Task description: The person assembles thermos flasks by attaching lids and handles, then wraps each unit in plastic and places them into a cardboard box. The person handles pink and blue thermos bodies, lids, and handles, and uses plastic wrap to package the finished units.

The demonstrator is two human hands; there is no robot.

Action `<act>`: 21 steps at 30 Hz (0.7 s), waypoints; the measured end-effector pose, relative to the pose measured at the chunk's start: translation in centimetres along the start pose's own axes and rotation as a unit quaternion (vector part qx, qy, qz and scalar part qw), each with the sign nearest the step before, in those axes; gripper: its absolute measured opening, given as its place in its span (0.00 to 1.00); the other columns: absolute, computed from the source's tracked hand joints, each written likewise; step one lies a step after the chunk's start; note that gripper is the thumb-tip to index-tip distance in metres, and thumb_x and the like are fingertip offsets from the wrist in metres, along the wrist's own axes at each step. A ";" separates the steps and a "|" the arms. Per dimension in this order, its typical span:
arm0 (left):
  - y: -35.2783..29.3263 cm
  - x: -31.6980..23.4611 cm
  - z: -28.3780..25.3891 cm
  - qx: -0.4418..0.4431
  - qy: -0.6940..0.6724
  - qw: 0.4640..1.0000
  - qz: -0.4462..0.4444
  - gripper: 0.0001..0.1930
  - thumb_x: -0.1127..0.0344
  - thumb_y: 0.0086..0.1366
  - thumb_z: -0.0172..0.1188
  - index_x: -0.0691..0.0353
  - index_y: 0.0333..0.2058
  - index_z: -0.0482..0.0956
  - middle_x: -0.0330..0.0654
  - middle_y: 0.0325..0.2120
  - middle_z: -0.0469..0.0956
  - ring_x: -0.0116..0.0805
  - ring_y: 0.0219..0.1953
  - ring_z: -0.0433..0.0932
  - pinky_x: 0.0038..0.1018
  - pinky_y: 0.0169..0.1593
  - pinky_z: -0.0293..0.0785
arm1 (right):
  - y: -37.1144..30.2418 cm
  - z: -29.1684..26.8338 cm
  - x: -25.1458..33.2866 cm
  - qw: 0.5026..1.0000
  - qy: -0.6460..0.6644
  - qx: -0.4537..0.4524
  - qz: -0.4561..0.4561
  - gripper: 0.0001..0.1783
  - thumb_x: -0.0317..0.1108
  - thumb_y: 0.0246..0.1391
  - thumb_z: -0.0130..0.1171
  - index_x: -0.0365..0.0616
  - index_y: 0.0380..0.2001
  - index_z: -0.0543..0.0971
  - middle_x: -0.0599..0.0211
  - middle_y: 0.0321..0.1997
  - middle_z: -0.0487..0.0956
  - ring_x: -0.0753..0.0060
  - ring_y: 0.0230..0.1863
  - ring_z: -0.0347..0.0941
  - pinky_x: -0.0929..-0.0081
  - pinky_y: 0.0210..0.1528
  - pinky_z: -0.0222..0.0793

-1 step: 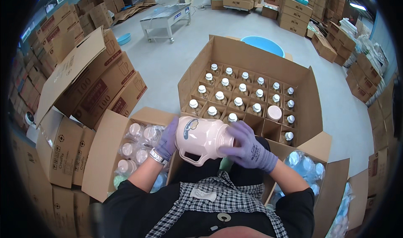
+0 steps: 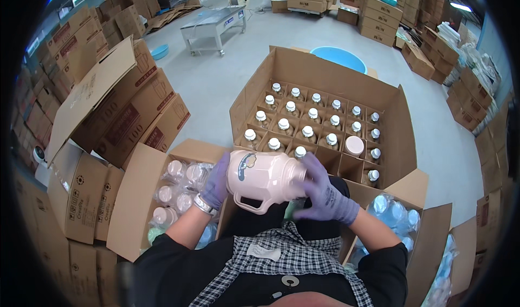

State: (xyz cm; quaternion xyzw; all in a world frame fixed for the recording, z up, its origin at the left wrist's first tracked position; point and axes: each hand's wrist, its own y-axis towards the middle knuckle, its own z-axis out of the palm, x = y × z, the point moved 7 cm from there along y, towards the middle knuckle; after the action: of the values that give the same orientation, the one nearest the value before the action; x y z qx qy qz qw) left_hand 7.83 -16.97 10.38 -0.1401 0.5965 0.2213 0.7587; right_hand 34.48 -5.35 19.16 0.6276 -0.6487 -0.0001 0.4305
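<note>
A pale pink jug [image 2: 265, 177] with a handle and a small picture on its side lies sideways between my two hands, both in purple gloves. My left hand [image 2: 216, 181] cups its bottom end. Around its neck end my right hand [image 2: 325, 194] is wrapped. Just beyond stands a big open carton [image 2: 325, 74] with dividers, its cells holding several jugs with white caps [image 2: 306, 131]. One pink jug [image 2: 355, 145] in it shows a wide pink top.
An open box [image 2: 135, 198] of plastic-wrapped jugs sits at my left, another box [image 2: 428, 236] with blue wrapped ones at my right. Stacked cartons [image 2: 108, 112] lean at the left. A blue basin [image 2: 341, 57], a metal trolley [image 2: 214, 25] and more cartons stand farther off.
</note>
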 end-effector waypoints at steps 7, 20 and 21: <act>-1.1 -1.6 1.4 -0.064 0.213 0.962 0.156 0.14 0.58 0.80 0.45 0.64 0.44 0.72 0.39 0.35 0.74 0.27 0.37 0.73 0.30 0.45 0.75 | -6.0 3.8 -5.5 0.817 0.420 -0.086 0.385 0.43 0.37 0.55 0.71 0.55 0.70 0.60 0.55 0.62 0.71 0.54 0.56 0.75 0.52 0.56 0.75; 22.1 9.5 3.7 0.087 0.734 0.652 0.168 0.25 0.46 0.62 0.67 0.60 0.48 0.79 0.50 0.48 0.78 0.50 0.53 0.77 0.45 0.56 0.72 | -20.1 -13.4 -8.8 0.806 0.111 -0.501 0.297 0.51 0.30 0.46 0.68 0.45 0.73 0.56 0.55 0.70 0.63 0.56 0.69 0.63 0.60 0.71 0.61; 22.4 11.0 5.6 0.142 0.790 0.584 0.122 0.27 0.46 0.60 0.69 0.59 0.50 0.79 0.49 0.51 0.77 0.50 0.56 0.75 0.46 0.59 0.71 | -22.2 -13.4 -8.9 0.777 0.122 -0.539 0.302 0.51 0.30 0.47 0.67 0.45 0.74 0.54 0.53 0.71 0.62 0.54 0.70 0.63 0.58 0.72 0.61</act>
State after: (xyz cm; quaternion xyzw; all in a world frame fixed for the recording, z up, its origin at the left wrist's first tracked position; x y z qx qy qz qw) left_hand 3.38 6.83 2.27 -0.0761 0.9961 0.0260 -0.0351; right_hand 58.63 4.40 10.61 0.0592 -0.6408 -0.1427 0.7520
